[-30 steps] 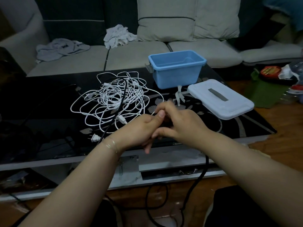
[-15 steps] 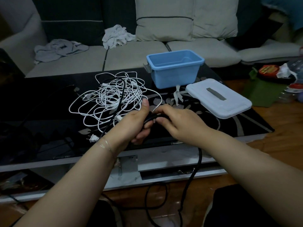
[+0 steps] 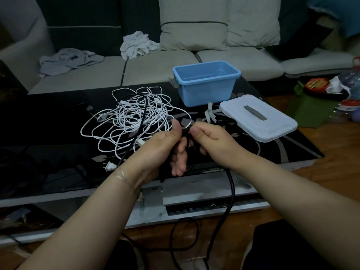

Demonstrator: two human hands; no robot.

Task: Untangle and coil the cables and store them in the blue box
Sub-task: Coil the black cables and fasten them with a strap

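A thick black cable (image 3: 229, 193) runs from between my hands over the table's front edge down to the floor, where it loops. My left hand (image 3: 161, 151) grips a bundle of this black cable, thumb up. My right hand (image 3: 212, 141) pinches the same cable just to the right, the two hands nearly touching. A tangle of white cables (image 3: 134, 117) lies on the black glass table (image 3: 48, 133) behind my left hand, with a thinner black cable running through it. The blue box (image 3: 206, 82) stands open and empty at the table's far edge.
The box's white lid (image 3: 257, 117) lies flat to the right of the box. A white plug (image 3: 109, 166) rests near the front edge. A grey sofa (image 3: 155, 63) with cushions and crumpled cloths stands behind. Bags and bottles (image 3: 331, 94) crowd the floor at right.
My hands have shifted slightly apart and up along the black cable; my left thumb now points up and my right hand has closed into a pinch on the cable.
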